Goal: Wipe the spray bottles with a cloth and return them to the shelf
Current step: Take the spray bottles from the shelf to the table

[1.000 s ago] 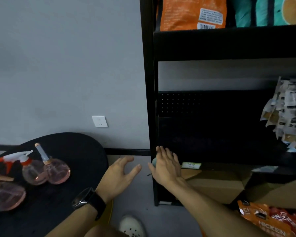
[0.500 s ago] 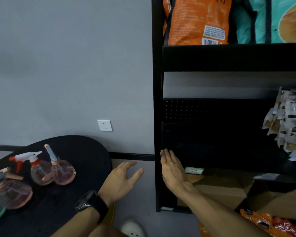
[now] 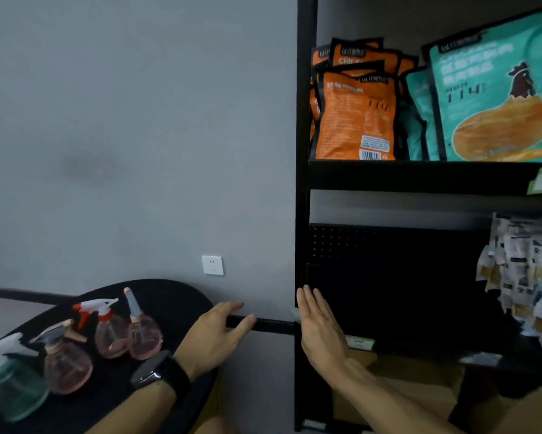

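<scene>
**Both hands empty, bottles waiting on the counter**

Far left, a teal bottle [image 3: 11, 389] with a white trigger stands at the edge of the round black counter [image 3: 175, 296]. Next to it, a pink bottle [image 3: 67, 366] with a dark trigger head. Further back, two more pink ones just beside each other: one with a red-and-white trigger [image 3: 109, 338], one with a tall plain nozzle [image 3: 144, 338]. All four upright, none held.

Moving right, the left hand [image 3: 214, 335], a black watch [image 3: 155, 369] on its wrist, hovers past the counter's edge, fingers relaxed and spread, nothing in its grip. A white socket [image 3: 212, 265] sits on the grey wall above.

Then the right hand [image 3: 321, 328], raised flat at the black shelf [image 3: 302, 183], fingers straight and together, grip empty. A pale green scrap [image 3: 295, 314] peeks out behind its fingers; what it is cannot be told.

On the shelf, orange bags [image 3: 355, 117] and teal bags [image 3: 495, 95] stand up top, with small packets [image 3: 526, 277] hanging at the far right.
</scene>
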Motion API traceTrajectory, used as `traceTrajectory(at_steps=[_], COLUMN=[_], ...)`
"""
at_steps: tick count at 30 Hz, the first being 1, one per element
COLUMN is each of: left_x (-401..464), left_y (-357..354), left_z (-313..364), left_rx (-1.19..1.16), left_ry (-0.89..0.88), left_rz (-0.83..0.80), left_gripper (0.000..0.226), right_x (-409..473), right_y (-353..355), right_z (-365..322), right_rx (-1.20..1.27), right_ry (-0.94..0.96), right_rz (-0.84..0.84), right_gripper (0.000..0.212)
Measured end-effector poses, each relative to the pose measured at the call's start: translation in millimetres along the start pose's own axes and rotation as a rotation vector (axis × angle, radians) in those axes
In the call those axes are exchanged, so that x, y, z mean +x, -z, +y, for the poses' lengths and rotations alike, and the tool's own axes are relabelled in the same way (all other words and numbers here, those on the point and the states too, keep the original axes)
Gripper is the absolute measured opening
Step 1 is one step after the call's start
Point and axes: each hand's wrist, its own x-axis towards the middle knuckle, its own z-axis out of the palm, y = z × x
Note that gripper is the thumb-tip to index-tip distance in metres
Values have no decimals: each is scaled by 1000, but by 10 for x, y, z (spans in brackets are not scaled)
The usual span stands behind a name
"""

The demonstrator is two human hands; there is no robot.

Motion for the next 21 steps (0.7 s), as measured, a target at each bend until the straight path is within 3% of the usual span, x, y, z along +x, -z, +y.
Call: traceTrajectory(at_steps=[7,12,15,21], left_x=[-328,-563,-731,-1085], left_y=[433,739,913,1184], left_z=[-169,-431,-631,-917], left_rx=[27,62,82,132], left_ry=[26,94,149,244], left_rz=[91,172,210,277], left_gripper=[56,59,59,52], right_x=[62,96,118,136], right_y=[74,207,192,116], right_z=[-571,-1179,-1521,-2134], right_rx=[11,81,139,217], right_ry=[137,173,305,378], right_rz=[23,13,-44,-56], right_gripper=[117,90,74,75])
